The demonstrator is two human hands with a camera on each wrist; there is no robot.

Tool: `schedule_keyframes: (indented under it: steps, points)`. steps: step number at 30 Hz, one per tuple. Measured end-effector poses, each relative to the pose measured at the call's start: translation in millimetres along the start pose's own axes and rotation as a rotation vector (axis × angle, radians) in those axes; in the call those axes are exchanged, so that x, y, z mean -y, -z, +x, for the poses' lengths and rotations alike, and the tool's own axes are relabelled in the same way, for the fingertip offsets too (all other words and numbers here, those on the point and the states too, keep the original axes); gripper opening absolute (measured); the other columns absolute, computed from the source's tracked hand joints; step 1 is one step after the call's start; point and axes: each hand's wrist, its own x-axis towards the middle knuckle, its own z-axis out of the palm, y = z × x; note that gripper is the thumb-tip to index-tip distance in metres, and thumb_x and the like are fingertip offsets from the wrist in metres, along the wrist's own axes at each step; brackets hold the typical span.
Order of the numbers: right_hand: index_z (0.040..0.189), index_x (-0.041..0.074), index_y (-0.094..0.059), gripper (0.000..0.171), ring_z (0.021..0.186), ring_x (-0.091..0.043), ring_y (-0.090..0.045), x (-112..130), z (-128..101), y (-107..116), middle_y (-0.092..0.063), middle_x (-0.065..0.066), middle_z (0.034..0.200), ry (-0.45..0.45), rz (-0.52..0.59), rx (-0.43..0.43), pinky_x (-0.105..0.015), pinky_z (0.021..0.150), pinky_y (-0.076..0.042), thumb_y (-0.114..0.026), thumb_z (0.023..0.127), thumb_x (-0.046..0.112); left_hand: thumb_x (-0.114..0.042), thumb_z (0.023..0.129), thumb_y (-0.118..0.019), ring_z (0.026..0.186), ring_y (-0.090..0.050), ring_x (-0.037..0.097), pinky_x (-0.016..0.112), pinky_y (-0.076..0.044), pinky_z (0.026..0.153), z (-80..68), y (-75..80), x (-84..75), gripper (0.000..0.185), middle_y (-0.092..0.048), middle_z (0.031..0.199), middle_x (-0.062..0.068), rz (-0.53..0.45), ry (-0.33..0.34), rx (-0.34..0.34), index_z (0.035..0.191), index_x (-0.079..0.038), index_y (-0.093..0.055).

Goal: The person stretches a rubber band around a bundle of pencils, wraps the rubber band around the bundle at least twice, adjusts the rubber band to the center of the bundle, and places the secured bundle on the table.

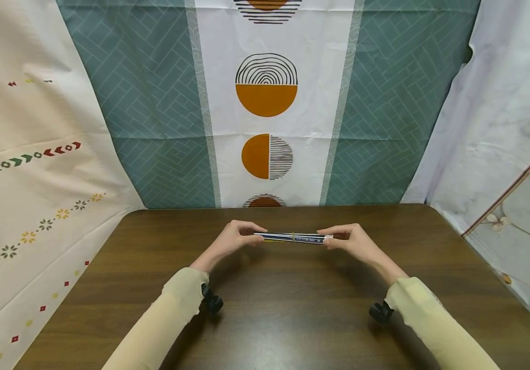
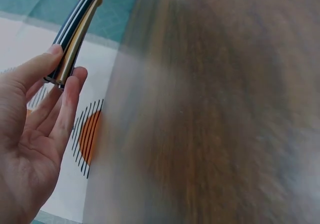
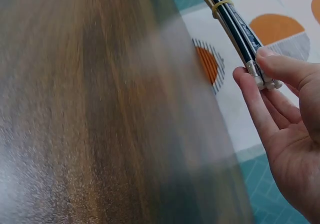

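Both hands are up over the table (image 1: 292, 308), and between them, just above centre in the head view, sits a pencil bundle (image 1: 292, 237), lying level from left to right and held clear of the wood. The left hand (image 1: 233, 239) pinches the bundle's left end, thumb on top and fingers curled beneath; in the left wrist view that end (image 2: 75, 36) rests between the fingertips (image 2: 67, 91) at the upper left of the frame, the palm turned open toward the camera. The right hand (image 1: 350, 239) grips the other end, and the right wrist view shows the white-tipped ends (image 3: 265, 78) nipped between thumb and fingers (image 3: 252, 98) at the right of the frame. A yellow band (image 3: 222, 4) wraps the dark striped pencils near the middle, seen at the top of both wrist views. Behind the table hangs a teal and white cloth (image 1: 267, 103) with orange half-circles.
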Motion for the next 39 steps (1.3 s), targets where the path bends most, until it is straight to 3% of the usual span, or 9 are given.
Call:
schedule_keyframes:
  steps: [7, 11, 17, 23, 39]
  points:
    - [0.121, 0.007, -0.070, 0.036, 0.086, -0.010, -0.068, -12, 7, 1, -0.067, -0.019, 0.123, -0.043, -0.037, -0.055, -0.030, 0.082, -0.056, -0.075, 0.088, 0.020, -0.019, 0.090, -0.074, 0.087, -0.072, 0.029, 0.037, -0.058, 0.082, 15.6, -1.8, 8.6, 0.029, -0.075, 0.101, 0.016, 0.088, 0.063, -0.035, 0.116, -0.008, -0.073]
    - [0.119, 0.009, -0.071, 0.034, 0.088, -0.008, -0.066, -19, 12, 0, -0.067, -0.016, 0.124, -0.063, -0.071, -0.097, -0.024, 0.081, -0.054, -0.076, 0.088, 0.020, -0.019, 0.090, -0.073, 0.091, -0.072, 0.022, 0.037, -0.057, 0.086, 21.7, -3.8, 14.9, 0.025, -0.075, 0.107, 0.011, 0.148, 0.084, -0.043, 0.114, -0.014, -0.075]
    - [0.117, 0.008, -0.071, 0.033, 0.092, -0.011, -0.060, -30, 18, -4, -0.068, -0.016, 0.122, -0.076, -0.110, -0.125, -0.022, 0.078, -0.050, -0.076, 0.088, 0.021, -0.021, 0.088, -0.075, 0.112, -0.067, 0.021, 0.043, -0.050, 0.100, 24.8, -8.1, 24.0, 0.022, -0.073, 0.118, 0.005, 0.216, 0.095, -0.072, 0.110, -0.020, -0.077]
    - [0.119, 0.006, -0.070, 0.034, 0.090, -0.013, -0.056, -34, 19, -7, -0.067, -0.017, 0.122, -0.119, -0.070, -0.108, -0.027, 0.073, -0.048, -0.075, 0.088, 0.019, -0.021, 0.087, -0.076, 0.121, -0.062, 0.024, 0.044, -0.048, 0.104, 24.4, -10.6, 31.1, 0.022, -0.071, 0.123, 0.005, 0.200, 0.115, -0.086, 0.109, -0.021, -0.077]
    - [0.112, 0.006, -0.072, 0.029, 0.085, -0.016, -0.054, -37, 20, -11, -0.068, -0.011, 0.105, -0.140, -0.071, -0.088, -0.027, 0.070, -0.047, -0.077, 0.086, 0.017, -0.023, 0.089, -0.075, 0.109, -0.063, 0.018, 0.035, -0.051, 0.095, 19.3, -9.7, 37.8, 0.025, -0.070, 0.121, 0.004, 0.112, 0.147, -0.044, 0.113, -0.020, -0.076]
